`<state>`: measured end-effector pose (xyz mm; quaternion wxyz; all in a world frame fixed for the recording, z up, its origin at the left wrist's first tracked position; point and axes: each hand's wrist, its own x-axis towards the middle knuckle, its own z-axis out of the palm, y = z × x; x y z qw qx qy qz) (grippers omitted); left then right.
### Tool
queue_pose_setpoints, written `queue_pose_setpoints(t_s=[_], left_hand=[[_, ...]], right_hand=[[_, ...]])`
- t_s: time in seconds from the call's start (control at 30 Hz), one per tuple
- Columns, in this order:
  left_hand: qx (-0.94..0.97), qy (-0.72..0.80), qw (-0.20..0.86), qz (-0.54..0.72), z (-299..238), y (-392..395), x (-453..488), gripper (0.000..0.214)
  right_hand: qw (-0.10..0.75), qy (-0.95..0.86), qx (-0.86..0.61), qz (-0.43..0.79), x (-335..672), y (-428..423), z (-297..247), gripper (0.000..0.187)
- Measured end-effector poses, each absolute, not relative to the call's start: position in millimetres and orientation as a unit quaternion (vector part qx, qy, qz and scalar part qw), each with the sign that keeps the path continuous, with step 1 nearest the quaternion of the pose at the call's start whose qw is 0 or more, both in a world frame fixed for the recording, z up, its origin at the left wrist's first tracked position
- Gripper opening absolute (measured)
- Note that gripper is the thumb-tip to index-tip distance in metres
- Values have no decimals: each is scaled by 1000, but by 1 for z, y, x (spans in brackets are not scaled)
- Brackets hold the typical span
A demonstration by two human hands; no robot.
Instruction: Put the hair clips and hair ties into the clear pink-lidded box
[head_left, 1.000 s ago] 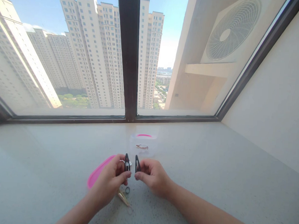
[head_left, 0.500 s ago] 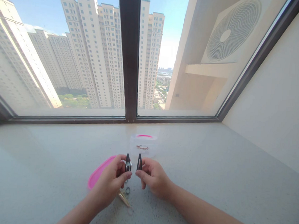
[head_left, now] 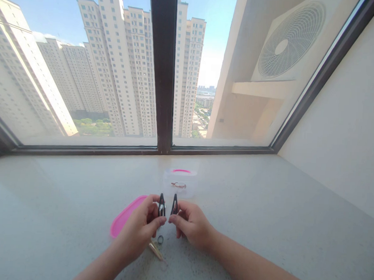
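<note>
My left hand (head_left: 144,223) pinches a black snap hair clip (head_left: 161,204) between thumb and fingers, its narrow end up. A second black snap hair clip (head_left: 175,204) stands upright in the pinch of my right hand (head_left: 192,224). The two clips are side by side with a small gap between them. Under and beside my left hand are a pink oval lid (head_left: 125,217), a gold-coloured hair clip (head_left: 155,250) and a small dark ring (head_left: 160,239). Part of the lid is hidden by my left hand.
Beyond my hands, a clear container (head_left: 189,190) with a pink strip holds a slim rose-gold piece (head_left: 178,185). A thin pale loop (head_left: 164,264) lies near the gold clip. The pale speckled sill (head_left: 78,184) runs up to a dark window frame (head_left: 165,114).
My left hand has shifted slightly right with its clip, narrowing the gap to the other clip. My right hand stays almost still. The view has tilted a little.
</note>
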<state>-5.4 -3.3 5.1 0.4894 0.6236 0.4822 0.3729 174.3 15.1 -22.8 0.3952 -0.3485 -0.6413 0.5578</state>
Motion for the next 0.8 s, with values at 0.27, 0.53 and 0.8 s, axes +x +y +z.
queue_pose_setpoints(t_s=[0.27, 0.53, 0.8], left_hand=[[632, 473, 486, 375, 0, -2, -7, 25], [615, 463, 522, 368, 4, -3, -5, 32], [615, 463, 524, 363, 2, -4, -6, 33]], right_hand=[[365, -649, -367, 558, 175, 13, -20, 14], [370, -627, -340, 595, 175, 13, -23, 16], [373, -623, -320, 609, 175, 12, -18, 16]])
